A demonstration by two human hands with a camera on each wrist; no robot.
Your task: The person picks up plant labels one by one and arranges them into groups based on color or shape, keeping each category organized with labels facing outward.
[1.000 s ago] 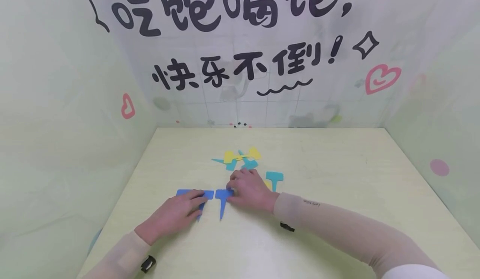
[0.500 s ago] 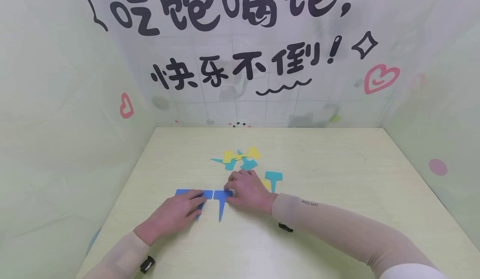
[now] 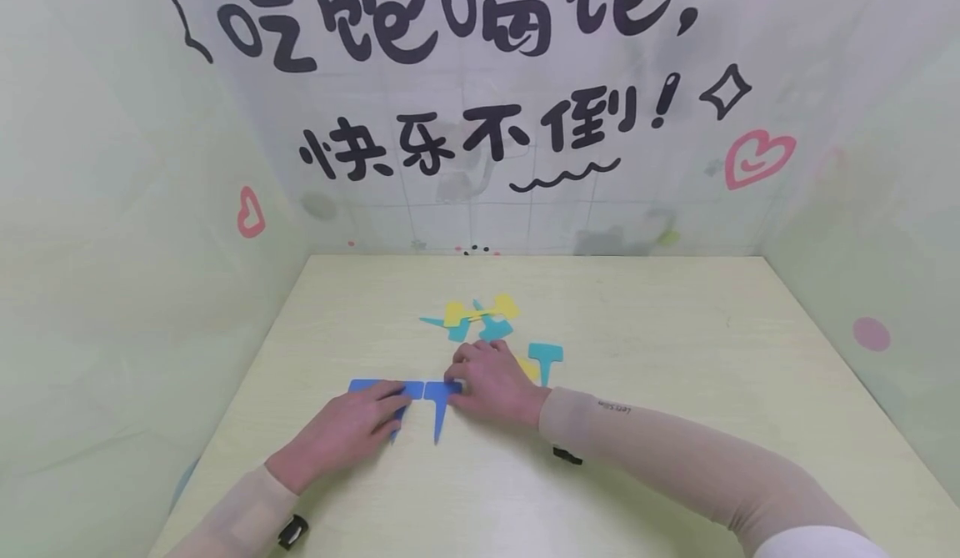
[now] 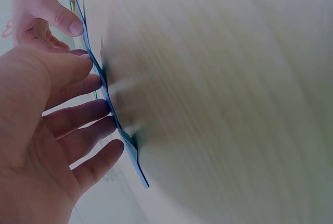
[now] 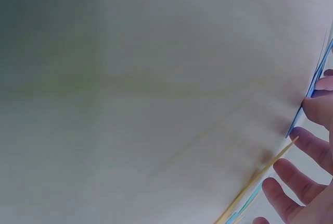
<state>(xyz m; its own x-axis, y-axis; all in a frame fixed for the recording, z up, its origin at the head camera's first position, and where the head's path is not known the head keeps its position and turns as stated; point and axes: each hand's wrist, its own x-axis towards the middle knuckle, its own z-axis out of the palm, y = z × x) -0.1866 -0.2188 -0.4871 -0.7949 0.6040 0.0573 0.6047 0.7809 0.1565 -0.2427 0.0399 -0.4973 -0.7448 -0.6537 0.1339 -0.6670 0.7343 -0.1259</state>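
Observation:
Several blue T-shaped plant labels lie flat on the table in the head view. My left hand [image 3: 337, 429] rests its fingertips on the left blue labels [image 3: 366, 384], covering part of them. In the left wrist view its fingers [image 4: 86, 109] are gently bent and spread along the edge. Just to the right, with a narrow gap between, lies another blue label [image 3: 437, 412], its spike toward me. The thumb and fingertips of my right hand [image 3: 495, 379] touch its right end. The right wrist view shows that hand's other fingers [image 5: 296, 177] spread loosely near a yellow edge.
Beyond the right hand lie yellow labels [image 3: 454, 314] and teal labels [image 3: 495, 329] in a loose overlapping heap. A single teal label [image 3: 545, 353] lies right of that hand, beside a partly hidden yellow label [image 3: 529, 368]. Printed fabric walls [image 3: 420, 224] enclose the table.
The right blue label has slid very slightly toward me and left with my right hand, narrowing the gap. My left hand stays in place; the head view shifts a little.

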